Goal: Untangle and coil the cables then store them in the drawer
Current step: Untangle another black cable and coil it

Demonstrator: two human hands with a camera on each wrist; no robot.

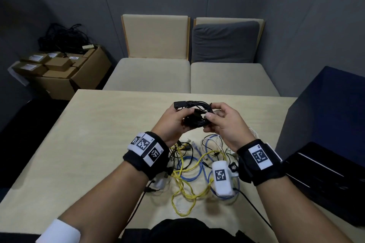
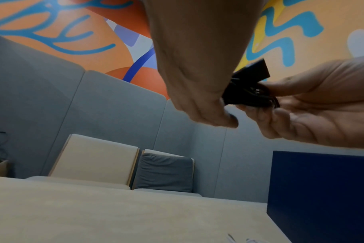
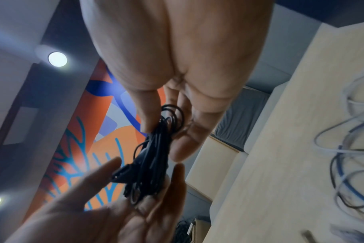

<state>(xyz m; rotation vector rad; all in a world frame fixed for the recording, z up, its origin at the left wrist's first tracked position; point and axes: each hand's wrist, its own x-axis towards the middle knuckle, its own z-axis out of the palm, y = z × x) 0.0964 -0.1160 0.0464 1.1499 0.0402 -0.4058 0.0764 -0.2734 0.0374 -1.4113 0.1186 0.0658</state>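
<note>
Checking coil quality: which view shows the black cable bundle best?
Right wrist: the black cable bundle hangs unobstructed, loops visible, pinched by the right hand above the left hand. Head view shows it mostly covered by both hands. Left wrist view shows only a sliver and a connector between them.

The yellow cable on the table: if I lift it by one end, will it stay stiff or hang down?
The thin yellow cable lies in loose, wavy loops, so it probably hangs floppy. It crosses the blue cable, so it may drag that along.
</note>
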